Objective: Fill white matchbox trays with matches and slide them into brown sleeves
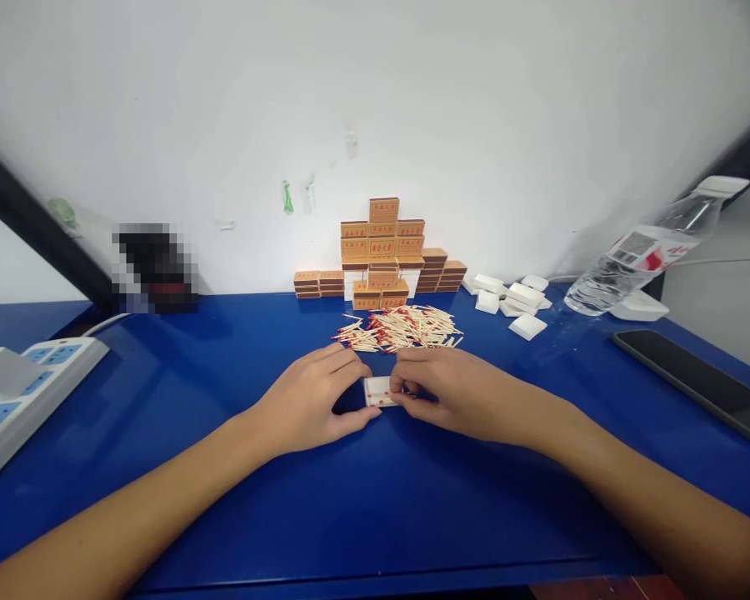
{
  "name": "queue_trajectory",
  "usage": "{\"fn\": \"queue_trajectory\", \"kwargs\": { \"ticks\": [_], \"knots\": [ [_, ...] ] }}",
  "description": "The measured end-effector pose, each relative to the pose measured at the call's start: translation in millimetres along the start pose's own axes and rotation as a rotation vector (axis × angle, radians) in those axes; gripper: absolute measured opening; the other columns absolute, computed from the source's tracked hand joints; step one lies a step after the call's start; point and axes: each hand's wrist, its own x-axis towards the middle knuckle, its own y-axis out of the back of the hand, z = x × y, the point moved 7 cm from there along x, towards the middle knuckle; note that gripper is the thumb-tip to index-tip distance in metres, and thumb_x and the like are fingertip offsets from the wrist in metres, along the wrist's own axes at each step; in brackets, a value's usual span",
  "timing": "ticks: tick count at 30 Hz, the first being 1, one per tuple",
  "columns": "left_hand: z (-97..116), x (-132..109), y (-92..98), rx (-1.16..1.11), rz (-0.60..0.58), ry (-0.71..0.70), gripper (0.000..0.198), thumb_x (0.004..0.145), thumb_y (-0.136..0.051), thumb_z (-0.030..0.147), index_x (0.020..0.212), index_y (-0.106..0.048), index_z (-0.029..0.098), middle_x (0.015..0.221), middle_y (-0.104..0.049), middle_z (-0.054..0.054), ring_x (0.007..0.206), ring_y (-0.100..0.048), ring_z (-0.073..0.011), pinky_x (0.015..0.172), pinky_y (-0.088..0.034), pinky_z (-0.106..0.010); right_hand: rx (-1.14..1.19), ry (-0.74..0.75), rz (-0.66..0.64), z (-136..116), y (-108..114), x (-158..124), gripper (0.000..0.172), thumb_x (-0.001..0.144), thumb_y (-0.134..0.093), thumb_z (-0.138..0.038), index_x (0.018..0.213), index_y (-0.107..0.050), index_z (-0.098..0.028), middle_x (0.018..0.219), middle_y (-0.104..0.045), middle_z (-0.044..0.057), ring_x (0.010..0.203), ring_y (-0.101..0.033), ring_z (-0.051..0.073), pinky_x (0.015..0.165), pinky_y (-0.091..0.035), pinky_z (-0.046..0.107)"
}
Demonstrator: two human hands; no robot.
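Lying on the blue table, a small white tray is framed between the two hands. Its left end is held by the left hand, thumb set at the near edge and forefinger at the far corner. Its right end is partly covered by the right hand, whose thumb and fingertips are drawn close together over it; whether anything is pinched there cannot be told. A few red-tipped matches are seen inside, along the near side. Beyond the hands, a match pile is backed by stacked matchboxes
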Motion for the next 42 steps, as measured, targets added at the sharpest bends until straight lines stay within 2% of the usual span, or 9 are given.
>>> {"fn": "queue_trajectory", "kwargs": {
  "ticks": [7,15,19,26,30,36,42],
  "knots": [
    [0,0,0.8,0.0,0.013,-0.005,0.023,0.099,-0.066,0.039,0.108,-0.065,0.018,0.102,-0.072,-0.008,0.094,-0.066,-0.0238,0.086,-0.056,-0.04,-0.03,0.013,-0.013,-2,1,-1,0.013,0.101,-0.056,-0.019,0.094,-0.068,-0.018,0.094,-0.067,0.004,0.081,-0.059,0.016,0.073,-0.042,0.03],
    [2,0,0.4,-0.007,0.003,-0.02,0.022,0.099,-0.066,0.037,0.108,-0.065,0.017,0.102,-0.072,-0.007,0.094,-0.066,-0.0232,0.086,-0.056,-0.04,0.038,0.004,0.047,-10,-1,2,0.018,0.104,-0.056,-0.026,0.102,-0.072,-0.018,0.1,-0.069,0.006,0.082,-0.062,0.016,0.073,-0.044,0.03],
    [1,0,0.5,0.0,0.001,-0.01,0.023,0.099,-0.066,0.038,0.109,-0.066,0.018,0.103,-0.072,-0.008,0.095,-0.066,-0.0235,0.086,-0.056,-0.04,0.018,-0.018,0.049,-5,5,-1,0.017,0.102,-0.055,-0.023,0.104,-0.072,-0.019,0.101,-0.069,0.007,0.082,-0.062,0.016,0.072,-0.044,0.03],
    [-1,-1,-0.8,0.009,-0.003,-0.003,0.024,0.098,-0.068,0.039,0.109,-0.065,0.018,0.102,-0.071,-0.007,0.095,-0.065,-0.0238,0.084,-0.056,-0.039,0.06,-0.072,-0.067,7,8,-7,0.009,0.096,-0.061,-0.023,0.101,-0.069,-0.022,0.094,-0.071,0.004,0.079,-0.06,0.017,0.069,-0.042,0.03],
    [-1,-1,-1.6,0.002,-0.009,-0.001,0.024,0.098,-0.068,0.039,0.107,-0.065,0.017,0.102,-0.071,-0.007,0.094,-0.065,-0.0236,0.084,-0.056,-0.039,0.09,-0.067,-0.096,3,5,-5,0.015,0.099,-0.055,-0.019,0.096,-0.07,-0.02,0.093,-0.072,0.004,0.078,-0.061,0.016,0.072,-0.042,0.029],
    [-2,-1,0.2,0.0,0.007,0.008,0.024,0.097,-0.068,0.04,0.106,-0.065,0.017,0.1,-0.071,-0.007,0.093,-0.065,-0.0232,0.082,-0.056,-0.039,0.137,-0.09,-0.02,1,9,-2,0.016,0.1,-0.057,-0.021,0.096,-0.073,-0.021,0.091,-0.074,0.002,0.078,-0.061,0.015,0.072,-0.042,0.029],
    [-2,-2,-0.2,0.015,0.01,0.001,0.025,0.097,-0.069,0.04,0.106,-0.065,0.017,0.1,-0.071,-0.007,0.092,-0.065,-0.0235,0.081,-0.055,-0.038,0.118,-0.037,0.01,-1,5,0,0.013,0.098,-0.06,-0.018,0.098,-0.072,-0.021,0.094,-0.072,0.003,0.079,-0.06,0.015,0.072,-0.041,0.028]
  ]
}}
